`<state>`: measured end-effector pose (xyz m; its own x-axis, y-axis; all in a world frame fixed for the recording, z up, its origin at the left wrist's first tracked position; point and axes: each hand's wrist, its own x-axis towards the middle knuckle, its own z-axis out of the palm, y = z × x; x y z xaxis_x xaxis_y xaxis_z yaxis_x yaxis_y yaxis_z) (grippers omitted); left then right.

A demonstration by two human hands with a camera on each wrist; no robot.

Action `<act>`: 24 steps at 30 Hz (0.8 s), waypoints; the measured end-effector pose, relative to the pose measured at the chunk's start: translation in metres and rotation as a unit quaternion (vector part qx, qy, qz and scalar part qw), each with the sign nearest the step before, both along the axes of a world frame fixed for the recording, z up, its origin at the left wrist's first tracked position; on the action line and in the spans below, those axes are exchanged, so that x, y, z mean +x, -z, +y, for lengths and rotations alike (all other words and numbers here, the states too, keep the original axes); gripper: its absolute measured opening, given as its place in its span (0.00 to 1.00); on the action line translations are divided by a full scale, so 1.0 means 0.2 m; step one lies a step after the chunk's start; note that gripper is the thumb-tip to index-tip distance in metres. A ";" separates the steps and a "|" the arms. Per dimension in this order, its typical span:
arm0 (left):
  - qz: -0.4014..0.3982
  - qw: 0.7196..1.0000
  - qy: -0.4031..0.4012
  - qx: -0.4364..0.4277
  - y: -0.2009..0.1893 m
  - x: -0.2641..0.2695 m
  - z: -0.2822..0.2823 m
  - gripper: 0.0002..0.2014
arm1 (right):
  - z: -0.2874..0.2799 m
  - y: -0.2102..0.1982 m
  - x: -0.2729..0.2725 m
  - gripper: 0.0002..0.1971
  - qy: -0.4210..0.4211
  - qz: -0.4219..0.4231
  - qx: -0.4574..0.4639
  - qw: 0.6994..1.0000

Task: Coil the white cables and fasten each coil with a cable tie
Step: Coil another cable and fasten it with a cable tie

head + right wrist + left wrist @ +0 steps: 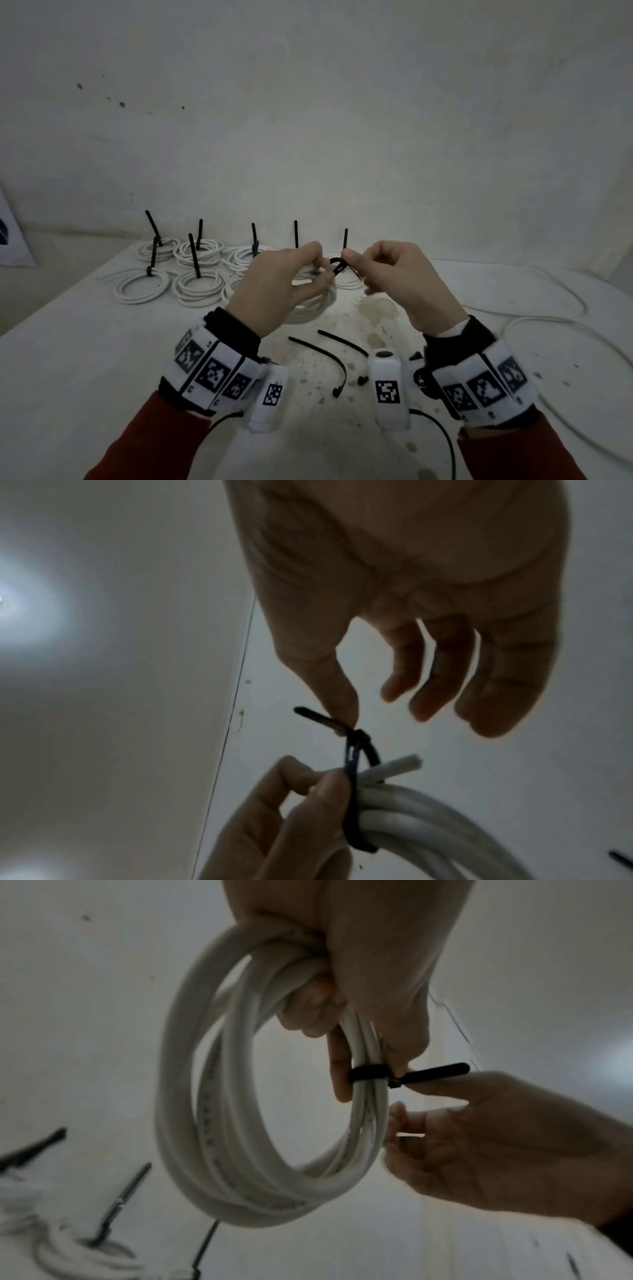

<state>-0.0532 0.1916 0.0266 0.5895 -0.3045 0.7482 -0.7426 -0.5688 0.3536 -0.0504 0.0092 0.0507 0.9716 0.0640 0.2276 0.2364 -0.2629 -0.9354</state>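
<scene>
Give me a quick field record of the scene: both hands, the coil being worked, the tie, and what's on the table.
left hand: grips held coil
right hand: pinches black cable tie at its tail
tie state: looped round coil, tail through the head
finished coils: far left of table, ties upright
spare ties: loose, near the wrists
uncoiled cable: right side
</scene>
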 end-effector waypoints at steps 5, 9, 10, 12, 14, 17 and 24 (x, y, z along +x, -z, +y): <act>-0.095 0.992 -0.034 0.075 0.01 0.01 0.01 0.07 | 0.05 -0.01 -0.03 0.17 -0.097 0.128 0.070 0.985; -0.103 0.990 -0.053 0.083 0.00 0.02 0.04 0.07 | 0.07 -0.01 -0.03 0.13 -0.138 0.190 0.190 0.953; -0.096 0.992 -0.051 0.070 -0.01 0.02 0.05 0.08 | 0.07 -0.01 -0.03 0.12 -0.146 0.196 0.215 0.946; -0.069 0.996 -0.053 0.010 0.00 0.03 0.05 0.11 | 0.08 -0.01 -0.03 0.11 -0.153 0.194 0.240 0.939; -0.037 0.996 -0.061 -0.047 0.01 0.04 0.03 0.08 | 0.09 -0.02 -0.04 0.10 -0.155 0.180 0.241 0.941; 0.018 0.994 -0.062 -0.085 0.02 0.03 0.00 0.05 | 0.09 -0.01 -0.05 0.08 -0.155 0.154 0.222 0.950; 0.144 0.985 -0.045 -0.083 0.05 0.08 0.02 0.18 | 0.11 0.02 -0.05 0.12 -0.177 0.124 0.163 0.963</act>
